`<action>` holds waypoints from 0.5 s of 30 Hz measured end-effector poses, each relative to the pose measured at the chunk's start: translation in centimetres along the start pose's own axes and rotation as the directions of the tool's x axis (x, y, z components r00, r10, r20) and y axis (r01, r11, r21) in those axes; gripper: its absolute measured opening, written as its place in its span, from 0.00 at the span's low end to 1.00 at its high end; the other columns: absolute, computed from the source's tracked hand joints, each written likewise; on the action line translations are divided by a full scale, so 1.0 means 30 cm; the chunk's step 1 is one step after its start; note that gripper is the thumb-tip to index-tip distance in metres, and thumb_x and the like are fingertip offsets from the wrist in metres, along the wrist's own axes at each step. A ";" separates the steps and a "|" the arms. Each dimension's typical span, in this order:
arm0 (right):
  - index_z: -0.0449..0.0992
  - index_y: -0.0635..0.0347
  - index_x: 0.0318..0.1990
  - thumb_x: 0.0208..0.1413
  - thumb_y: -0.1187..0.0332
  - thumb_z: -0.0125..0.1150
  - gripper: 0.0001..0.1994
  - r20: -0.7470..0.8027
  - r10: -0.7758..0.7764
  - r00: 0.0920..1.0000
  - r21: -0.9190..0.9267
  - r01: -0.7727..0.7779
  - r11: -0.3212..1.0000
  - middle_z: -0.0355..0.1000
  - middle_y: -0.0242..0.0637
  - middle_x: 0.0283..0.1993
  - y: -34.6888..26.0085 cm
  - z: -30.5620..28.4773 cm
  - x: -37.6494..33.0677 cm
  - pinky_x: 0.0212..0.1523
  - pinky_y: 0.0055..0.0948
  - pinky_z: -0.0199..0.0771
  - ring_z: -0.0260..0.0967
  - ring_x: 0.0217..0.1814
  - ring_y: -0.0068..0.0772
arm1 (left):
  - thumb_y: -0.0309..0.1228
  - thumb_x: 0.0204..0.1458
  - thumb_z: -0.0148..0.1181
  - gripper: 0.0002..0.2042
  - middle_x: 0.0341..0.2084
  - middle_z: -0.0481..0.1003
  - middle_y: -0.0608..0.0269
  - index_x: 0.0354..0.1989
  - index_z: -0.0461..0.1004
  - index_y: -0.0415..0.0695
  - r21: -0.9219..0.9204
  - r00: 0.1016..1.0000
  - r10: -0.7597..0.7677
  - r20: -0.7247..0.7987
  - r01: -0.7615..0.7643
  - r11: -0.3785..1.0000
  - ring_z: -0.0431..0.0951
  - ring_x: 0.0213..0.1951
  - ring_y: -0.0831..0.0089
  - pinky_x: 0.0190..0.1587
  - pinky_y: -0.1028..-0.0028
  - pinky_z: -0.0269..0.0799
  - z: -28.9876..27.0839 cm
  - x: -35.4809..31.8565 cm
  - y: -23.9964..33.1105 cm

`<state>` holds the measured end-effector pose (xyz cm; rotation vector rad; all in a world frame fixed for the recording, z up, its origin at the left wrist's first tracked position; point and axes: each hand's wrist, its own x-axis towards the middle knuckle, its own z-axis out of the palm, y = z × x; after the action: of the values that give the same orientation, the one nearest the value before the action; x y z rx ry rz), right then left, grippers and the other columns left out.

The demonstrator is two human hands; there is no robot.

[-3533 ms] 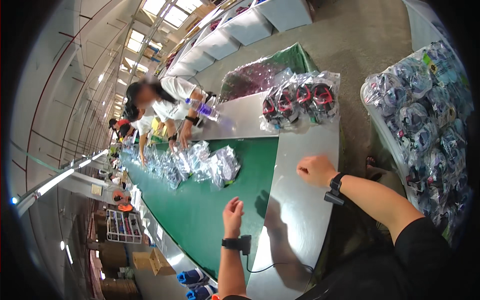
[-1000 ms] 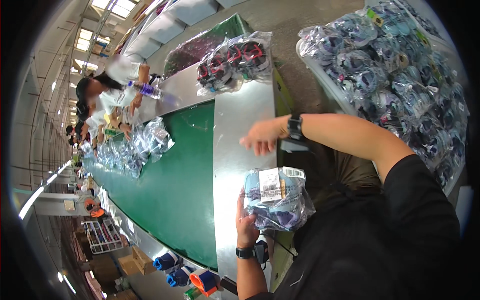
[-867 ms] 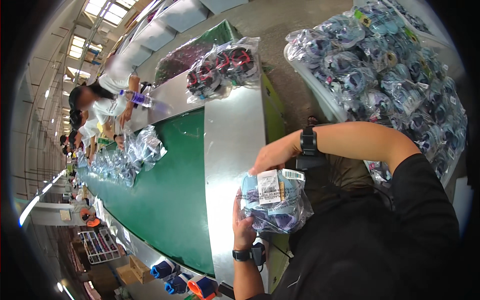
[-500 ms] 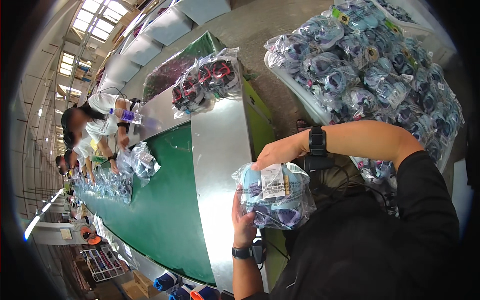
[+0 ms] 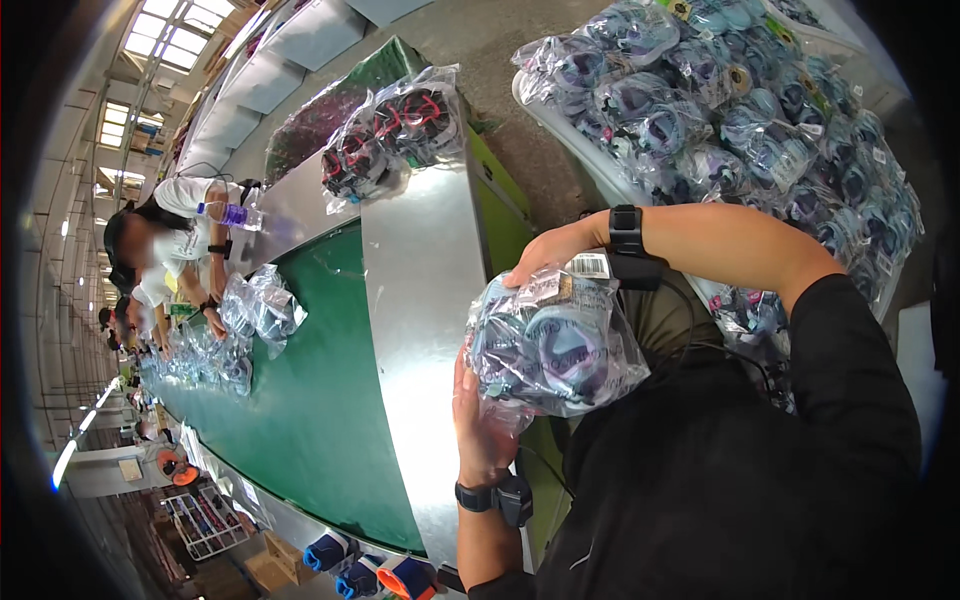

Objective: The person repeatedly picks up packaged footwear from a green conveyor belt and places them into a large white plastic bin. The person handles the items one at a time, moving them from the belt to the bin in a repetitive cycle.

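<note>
Tipped since half a second earlier, the bagged light-blue and purple shoes (image 5: 560,350) showed their openings, held at the right edge of the steel counter (image 5: 420,260). Left-hand (image 5: 482,435) fingers, partly hidden, clamped their lower left; right-hand (image 5: 562,250) fingers clamped their top.

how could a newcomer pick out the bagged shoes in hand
Find the long green belt, then the bare metal strip along its right. At that strip's right edge, between the left hand and right hand, is a clear bag of blue-purple shoes. Unlike similar bags heaped in the white bin, it is handheld.
</note>
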<state>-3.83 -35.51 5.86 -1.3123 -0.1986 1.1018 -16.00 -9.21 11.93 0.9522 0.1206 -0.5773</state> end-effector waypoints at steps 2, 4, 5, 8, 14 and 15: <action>0.82 0.66 0.45 0.67 0.52 0.55 0.22 0.021 -0.040 0.999 0.064 0.039 0.997 0.77 0.27 0.41 0.047 -0.027 0.021 0.47 0.23 0.68 0.69 0.42 0.15 | 0.44 0.68 0.43 0.27 0.64 0.66 0.51 0.70 0.56 0.43 0.018 0.999 0.017 0.029 -0.017 1.000 0.69 0.63 0.57 0.64 0.55 0.67 0.024 -0.011 -0.003; 0.82 0.66 0.44 0.67 0.53 0.55 0.21 0.016 -0.074 0.997 0.081 0.073 0.994 0.77 0.27 0.40 0.034 -0.015 0.017 0.44 0.23 0.69 0.70 0.40 0.14 | 0.44 0.68 0.43 0.28 0.65 0.64 0.51 0.71 0.56 0.43 0.040 0.998 0.028 0.048 -0.030 0.999 0.68 0.64 0.56 0.65 0.54 0.65 0.023 -0.014 -0.003; 0.82 0.66 0.44 0.67 0.53 0.56 0.21 -0.008 -0.087 0.996 0.068 0.087 0.994 0.77 0.28 0.40 0.032 -0.009 -0.002 0.43 0.23 0.70 0.71 0.39 0.15 | 0.45 0.67 0.44 0.28 0.66 0.64 0.52 0.71 0.55 0.43 0.051 0.998 0.033 0.059 -0.036 0.998 0.67 0.65 0.56 0.65 0.54 0.64 0.021 -0.014 -0.005; 0.81 0.66 0.46 0.67 0.54 0.57 0.20 -0.088 -0.072 0.994 0.084 0.079 0.993 0.78 0.29 0.42 -0.003 0.028 -0.029 0.44 0.24 0.72 0.72 0.40 0.17 | 0.46 0.67 0.44 0.29 0.66 0.63 0.53 0.71 0.56 0.43 -0.008 0.999 0.024 0.028 -0.024 1.000 0.65 0.66 0.56 0.67 0.53 0.60 0.005 -0.009 -0.011; 0.78 0.62 0.37 0.60 0.63 0.59 0.11 -0.253 -0.111 0.961 0.460 0.221 0.860 0.78 0.37 0.32 -0.006 0.155 -0.084 0.36 0.31 0.78 0.77 0.30 0.29 | 0.51 0.66 0.42 0.34 0.68 0.59 0.48 0.74 0.49 0.41 -0.015 0.940 0.245 -0.238 -0.256 0.967 0.61 0.68 0.53 0.70 0.53 0.56 -0.061 -0.021 -0.014; 0.77 0.60 0.41 0.59 0.63 0.59 0.10 -0.257 -0.092 0.962 0.433 0.200 0.879 0.78 0.36 0.34 0.031 0.146 -0.077 0.37 0.31 0.79 0.78 0.33 0.27 | 0.52 0.66 0.41 0.34 0.68 0.60 0.48 0.74 0.49 0.42 -0.040 0.933 0.274 -0.232 -0.290 0.956 0.61 0.68 0.53 0.70 0.53 0.56 -0.070 -0.017 -0.009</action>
<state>-8.47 -34.41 7.51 -0.9681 0.1292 0.7943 -16.25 -7.44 10.70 0.9406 0.2023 -0.1965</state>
